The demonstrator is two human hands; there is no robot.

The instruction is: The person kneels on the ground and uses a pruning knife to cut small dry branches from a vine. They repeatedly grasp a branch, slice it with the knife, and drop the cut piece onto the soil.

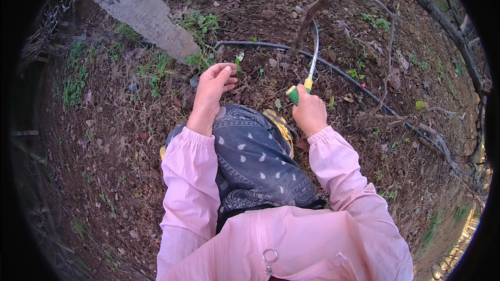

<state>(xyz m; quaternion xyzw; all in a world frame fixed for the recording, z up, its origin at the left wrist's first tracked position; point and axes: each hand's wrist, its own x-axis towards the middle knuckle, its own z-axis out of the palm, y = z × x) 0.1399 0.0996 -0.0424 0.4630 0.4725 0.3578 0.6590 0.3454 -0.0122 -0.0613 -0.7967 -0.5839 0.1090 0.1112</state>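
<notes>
My right hand (pixel 309 110) is closed around the green and yellow handle of a curved pruning saw (pixel 315 52). The blade points away from me, its far end beside a woody vine trunk (pixel 308 15) and its lower part over a black irrigation hose (pixel 332 67). My left hand (pixel 215 86) is raised above the soil with its fingers bent; a small green leaf (pixel 239 59) shows at its fingertips, and I cannot tell whether the fingers touch it. Below lie my knees in patterned dark trousers and a yellow shoe (pixel 282 127).
A concrete post (pixel 136 11) slants in from the upper left, with green weeds (pixel 201 27) at its foot. Thick vine branches (pixel 425 4) arch over the right side, and a thin woody stem (pixel 388 58) rises there. Stones and dry leaves are scattered on the brown soil.
</notes>
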